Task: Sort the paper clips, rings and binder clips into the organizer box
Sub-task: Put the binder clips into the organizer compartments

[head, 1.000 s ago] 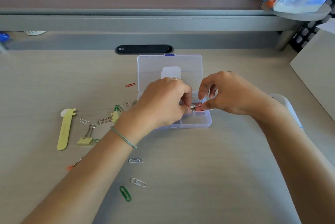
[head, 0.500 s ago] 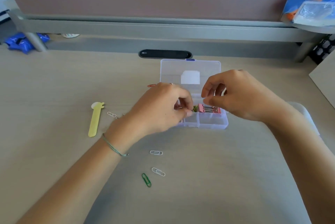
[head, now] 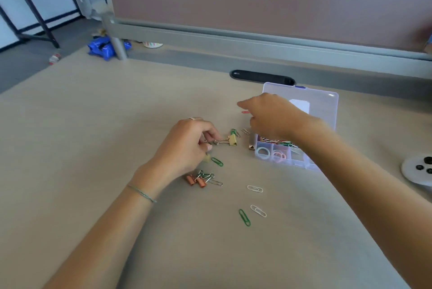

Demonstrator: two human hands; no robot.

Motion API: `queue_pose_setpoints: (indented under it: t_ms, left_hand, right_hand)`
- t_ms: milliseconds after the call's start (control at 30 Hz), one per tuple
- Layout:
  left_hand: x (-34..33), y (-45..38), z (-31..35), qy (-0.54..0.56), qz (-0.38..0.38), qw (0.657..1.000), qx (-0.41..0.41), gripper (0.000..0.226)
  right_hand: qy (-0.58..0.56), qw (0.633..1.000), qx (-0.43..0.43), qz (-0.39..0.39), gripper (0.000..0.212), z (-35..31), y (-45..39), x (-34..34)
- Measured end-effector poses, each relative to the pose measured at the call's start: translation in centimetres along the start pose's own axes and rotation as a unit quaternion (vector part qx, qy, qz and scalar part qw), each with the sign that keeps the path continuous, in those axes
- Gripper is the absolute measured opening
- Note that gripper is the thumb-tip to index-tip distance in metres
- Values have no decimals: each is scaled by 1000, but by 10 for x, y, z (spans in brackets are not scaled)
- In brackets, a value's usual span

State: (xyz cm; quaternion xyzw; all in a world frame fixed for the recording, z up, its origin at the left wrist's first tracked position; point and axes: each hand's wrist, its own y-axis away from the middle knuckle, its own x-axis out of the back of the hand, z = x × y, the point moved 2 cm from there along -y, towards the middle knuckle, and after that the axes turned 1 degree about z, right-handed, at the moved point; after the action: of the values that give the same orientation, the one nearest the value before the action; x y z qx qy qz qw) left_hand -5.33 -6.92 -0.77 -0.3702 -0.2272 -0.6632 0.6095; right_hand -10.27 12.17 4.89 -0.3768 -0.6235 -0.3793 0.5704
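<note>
**Loose clips gathered left of the organizer**

A yellow metal binder clip (head: 232,140) is pinched by its wire handle in the curled fingers of the left hand (head: 187,146), on the beige desk (head: 93,148). The right hand (head: 268,115) is reached over a red paper clip (head: 245,112), fingers bent; whether anything is held cannot be told. The clear plastic organizer box (head: 327,110) stands open at the right, with coloured paper clips (head: 277,141) and pale rings (head: 271,154) already in separate compartments. Orange binder clips (head: 196,181), green paper clips (head: 244,217) and white paper clips (head: 255,188) are left nearer. The gathering step is judged under way; next, the yellow clip should be carried right to a compartment. No writing is readable.
</note>
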Motion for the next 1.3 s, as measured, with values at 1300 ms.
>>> queue_pose_setpoints:
  t_ms: [1300]
  left_hand:
    - [23,13,-5,-92,4,996,14,20]
  right_hand:
    - [-28,978,130,161,13,-40,42,-60]
